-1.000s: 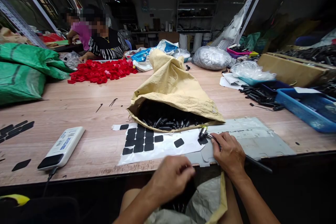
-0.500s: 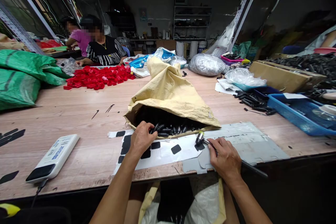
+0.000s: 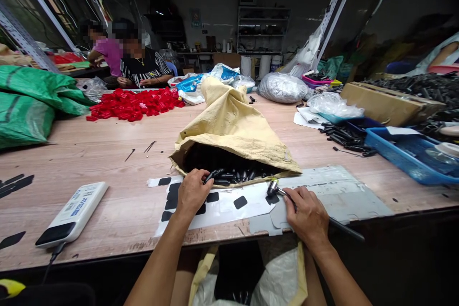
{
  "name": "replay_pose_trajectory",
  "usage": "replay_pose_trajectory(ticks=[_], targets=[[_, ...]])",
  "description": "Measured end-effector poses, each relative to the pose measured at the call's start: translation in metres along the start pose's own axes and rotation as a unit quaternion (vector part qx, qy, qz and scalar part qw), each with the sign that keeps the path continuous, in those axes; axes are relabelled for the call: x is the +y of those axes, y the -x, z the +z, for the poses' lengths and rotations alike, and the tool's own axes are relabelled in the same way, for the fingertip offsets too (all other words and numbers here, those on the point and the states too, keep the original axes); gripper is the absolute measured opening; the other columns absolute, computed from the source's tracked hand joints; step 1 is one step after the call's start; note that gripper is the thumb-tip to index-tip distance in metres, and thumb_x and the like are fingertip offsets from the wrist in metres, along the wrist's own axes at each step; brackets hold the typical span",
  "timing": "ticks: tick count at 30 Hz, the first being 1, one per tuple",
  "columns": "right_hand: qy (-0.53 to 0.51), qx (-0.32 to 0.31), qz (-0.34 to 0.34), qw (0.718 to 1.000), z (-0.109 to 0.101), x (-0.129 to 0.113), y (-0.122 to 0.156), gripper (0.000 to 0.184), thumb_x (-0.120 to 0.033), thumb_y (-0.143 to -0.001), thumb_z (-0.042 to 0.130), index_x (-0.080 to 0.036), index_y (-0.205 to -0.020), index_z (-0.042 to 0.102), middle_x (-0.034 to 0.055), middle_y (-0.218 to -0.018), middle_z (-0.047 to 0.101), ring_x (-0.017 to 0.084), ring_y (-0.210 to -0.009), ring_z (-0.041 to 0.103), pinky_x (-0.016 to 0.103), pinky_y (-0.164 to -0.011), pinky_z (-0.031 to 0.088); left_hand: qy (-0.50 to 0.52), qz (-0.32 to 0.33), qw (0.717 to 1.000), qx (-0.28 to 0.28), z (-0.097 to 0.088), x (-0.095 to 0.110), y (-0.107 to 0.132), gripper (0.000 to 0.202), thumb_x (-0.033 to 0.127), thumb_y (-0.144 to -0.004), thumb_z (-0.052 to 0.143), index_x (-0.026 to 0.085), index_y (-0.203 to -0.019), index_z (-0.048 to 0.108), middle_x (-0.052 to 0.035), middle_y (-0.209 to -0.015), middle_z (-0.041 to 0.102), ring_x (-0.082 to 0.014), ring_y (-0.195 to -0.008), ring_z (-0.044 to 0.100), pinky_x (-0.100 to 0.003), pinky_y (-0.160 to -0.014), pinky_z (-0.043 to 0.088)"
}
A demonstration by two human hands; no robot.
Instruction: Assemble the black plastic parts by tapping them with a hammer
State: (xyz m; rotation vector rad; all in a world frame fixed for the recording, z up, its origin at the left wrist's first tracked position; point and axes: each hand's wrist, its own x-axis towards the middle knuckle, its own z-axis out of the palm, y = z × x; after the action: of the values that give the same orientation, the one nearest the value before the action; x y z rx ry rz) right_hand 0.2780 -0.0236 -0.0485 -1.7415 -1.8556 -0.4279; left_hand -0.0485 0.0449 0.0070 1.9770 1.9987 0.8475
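Observation:
A yellow woven sack (image 3: 233, 119) lies with its mouth toward me, filled at the opening with black tube-shaped pieces (image 3: 244, 175). At the left of that mouth, my left hand (image 3: 193, 192) is closed, thumb and fingers pinching a small black tube-shaped piece (image 3: 213, 176). My right hand (image 3: 307, 215) is wrapped round the black handle of a small hammer (image 3: 274, 187). The hammer's shiny metal head, with a yellowish tip, hovers over or rests by a black rounded square (image 3: 272, 199). More black squares (image 3: 240, 202) lie on a white sheet (image 3: 222, 215) under my hands.
A white power bank (image 3: 73, 215) with a cable lies left. Beyond are a red heap of pieces (image 3: 132, 104), a green sack (image 3: 28, 105) and two people. A blue tray (image 3: 405, 158) stands right, by loose black pieces (image 3: 342, 138). An open sack (image 3: 283, 277) hangs at my lap.
My left hand has drawn back slightly from the sack's mouth, and the black piece shows more clearly in its fingers. My right hand stays nearly still. A co-worker's hands have lifted.

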Motion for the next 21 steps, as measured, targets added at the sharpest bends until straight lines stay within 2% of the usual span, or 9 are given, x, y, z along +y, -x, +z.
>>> replay_pose_trajectory(ticks=[3, 5, 7, 9, 10, 12, 14, 17, 21], targets=[[-0.001, -0.001, 0.004, 1.0, 0.0, -0.001, 0.0, 0.02, -0.026, -0.092, 0.057, -0.025, -0.108, 0.07, 0.0033, -0.09, 0.063, 0.021, -0.086, 0.053, 0.034, -0.076, 0.039, 0.029, -0.007, 0.998, 0.056, -0.007, 0.003, 0.004, 0.013, 0.029, -0.084, 0.067, 0.022, -0.093, 0.072, -0.0017, -0.088, 0.066, -0.0185, -0.078, 0.063, -0.03, -0.07, 0.047], [-0.001, -0.001, 0.003, 1.0, -0.001, -0.001, 0.0, 0.02, -0.026, -0.092, 0.057, -0.026, -0.108, 0.07, 0.0034, -0.09, 0.063, 0.021, -0.085, 0.053, 0.034, -0.075, 0.039, 0.073, 0.012, 0.994, 0.078, -0.01, 0.009, 0.013, 0.015, 0.031, -0.084, 0.067, 0.022, -0.095, 0.072, -0.0015, -0.088, 0.066, -0.0177, -0.075, 0.062, -0.029, -0.069, 0.047], [-0.001, 0.002, 0.001, 1.0, -0.002, -0.002, -0.001, 0.021, -0.025, -0.092, 0.057, -0.025, -0.108, 0.07, 0.0038, -0.089, 0.063, 0.021, -0.085, 0.053, 0.034, -0.075, 0.039, 0.127, 0.068, 0.989, 0.031, -0.007, 0.019, 0.026, 0.014, 0.03, -0.085, 0.067, 0.023, -0.097, 0.072, -0.0015, -0.089, 0.067, -0.0181, -0.079, 0.062, -0.029, -0.071, 0.047], [-0.001, 0.005, 0.002, 1.0, -0.002, -0.002, -0.001, 0.021, -0.025, -0.092, 0.057, -0.025, -0.107, 0.07, 0.0041, -0.089, 0.063, 0.021, -0.084, 0.053, 0.034, -0.075, 0.039, 0.157, 0.129, 0.977, -0.056, 0.002, 0.029, 0.04, 0.014, 0.027, -0.085, 0.068, 0.024, -0.098, 0.072, -0.0018, -0.091, 0.068, -0.0194, -0.086, 0.062, -0.03, -0.077, 0.048], [-0.002, 0.005, 0.002, 1.0, -0.002, -0.002, -0.001, 0.021, -0.025, -0.092, 0.057, -0.025, -0.107, 0.071, 0.0042, -0.089, 0.063, 0.021, -0.084, 0.053, 0.034, -0.075, 0.04, 0.16, 0.149, 0.971, -0.092, 0.009, 0.033, 0.046, 0.015, 0.024, -0.084, 0.068, 0.024, -0.098, 0.072, -0.002, -0.092, 0.069, -0.0202, -0.089, 0.062, -0.031, -0.079, 0.047], [-0.003, 0.003, 0.001, 1.0, -0.002, 0.0, 0.0, 0.021, -0.026, -0.093, 0.057, -0.025, -0.108, 0.071, 0.0042, -0.09, 0.064, 0.021, -0.085, 0.054, 0.034, -0.075, 0.041, 0.157, 0.162, 0.965, -0.131, 0.021, 0.037, 0.055, 0.017, 0.02, -0.081, 0.07, 0.024, -0.097, 0.072, -0.0025, -0.093, 0.069, -0.0215, -0.093, 0.061, -0.033, -0.083, 0.047], [-0.01, -0.004, -0.004, 1.0, -0.002, 0.002, 0.0, 0.021, -0.026, -0.094, 0.056, -0.025, -0.109, 0.071, 0.0042, -0.09, 0.064, 0.021, -0.086, 0.054, 0.034, -0.077, 0.042, 0.163, 0.155, 0.964, -0.14, 0.03, 0.038, 0.058, 0.019, 0.017, -0.078, 0.07, 0.024, -0.097, 0.072, -0.0028, -0.093, 0.069, -0.0221, -0.094, 0.06, -0.034, -0.085, 0.046], [-0.038, -0.013, -0.016, 0.999, -0.005, 0.004, -0.002, 0.022, -0.025, -0.096, 0.055, -0.024, -0.111, 0.071, 0.0044, -0.089, 0.065, 0.021, -0.087, 0.057, 0.034, -0.08, 0.044, 0.174, 0.136, 0.966, -0.138, 0.033, 0.035, 0.056, 0.018, 0.018, -0.076, 0.072, 0.023, -0.093, 0.07, -0.0026, -0.091, 0.066, -0.0217, -0.091, 0.059, -0.033, -0.082, 0.046], [-0.112, 0.03, 0.004, 0.993, -0.02, -0.009, -0.007, 0.025, -0.026, -0.098, 0.052, -0.023, -0.117, 0.068, 0.0062, -0.094, 0.067, 0.022, -0.092, 0.061, 0.035, -0.085, 0.048, 0.172, 0.121, 0.967, -0.142, 0.031, 0.034, 0.053, 0.013, 0.019, -0.074, 0.074, 0.021, -0.086, 0.068, -0.0015, -0.085, 0.062, -0.0199, -0.084, 0.056, -0.032, -0.077, 0.044]])
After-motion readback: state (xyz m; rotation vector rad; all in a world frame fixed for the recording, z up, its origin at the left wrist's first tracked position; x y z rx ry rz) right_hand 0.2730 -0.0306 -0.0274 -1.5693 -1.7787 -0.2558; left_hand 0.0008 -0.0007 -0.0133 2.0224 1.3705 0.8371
